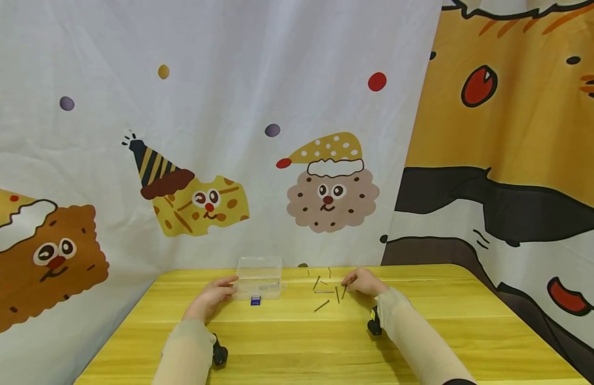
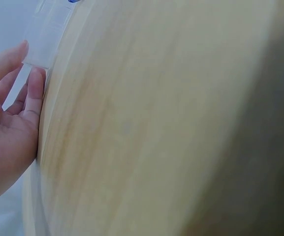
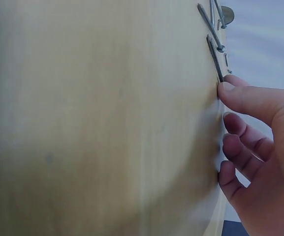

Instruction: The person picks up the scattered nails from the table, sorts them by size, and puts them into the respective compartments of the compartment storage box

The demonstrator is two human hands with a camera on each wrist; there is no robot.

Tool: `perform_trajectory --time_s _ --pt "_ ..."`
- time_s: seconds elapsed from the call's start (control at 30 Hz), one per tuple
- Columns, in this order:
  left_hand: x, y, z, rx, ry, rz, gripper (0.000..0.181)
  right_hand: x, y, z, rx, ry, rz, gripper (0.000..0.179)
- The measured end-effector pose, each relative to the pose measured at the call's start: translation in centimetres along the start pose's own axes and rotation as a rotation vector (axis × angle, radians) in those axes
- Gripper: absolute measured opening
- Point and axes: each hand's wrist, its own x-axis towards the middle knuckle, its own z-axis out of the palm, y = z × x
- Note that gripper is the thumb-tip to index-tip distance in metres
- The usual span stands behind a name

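A clear plastic box (image 1: 244,293) stands at the back of the table, its transparent lid (image 1: 260,266) raised behind it and a blue latch (image 1: 255,301) at its front. My left hand (image 1: 211,298) holds the box by its left end, thumb above and fingers low against the side, as the left wrist view shows. At the right, my right hand (image 1: 366,282) pinches the end of a nail (image 3: 214,59) between thumb and index finger. That nail lies at or very near the tabletop. The other right fingers are loosely bent.
Several loose nails, including a long one (image 1: 324,292) and a slanted one (image 1: 321,306), lie between the box and my right hand. Smaller pieces lie farther back. A printed curtain (image 1: 325,107) hangs right behind the wooden table (image 1: 287,347).
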Motion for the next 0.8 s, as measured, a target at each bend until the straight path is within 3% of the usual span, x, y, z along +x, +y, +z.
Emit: perform_trajectory --time_s 0.3,0.6,0.8 --pt "0.2 -0.2 -0.2 0.003 -0.001 -0.010 0.049 0.3 1.1 0.1 -0.076 0.076 0.012 0.006" --pt "0.0 -0.1 -0.1 0.015 -0.013 0.001 0.050 -0.2 0.8 0.0 -0.108 0.077 0.027 0.005" --pt "0.1 -0.1 -0.1 0.014 -0.019 -0.002 0.051 -0.2 0.6 -0.4 -0.089 0.035 0.042 0.007"
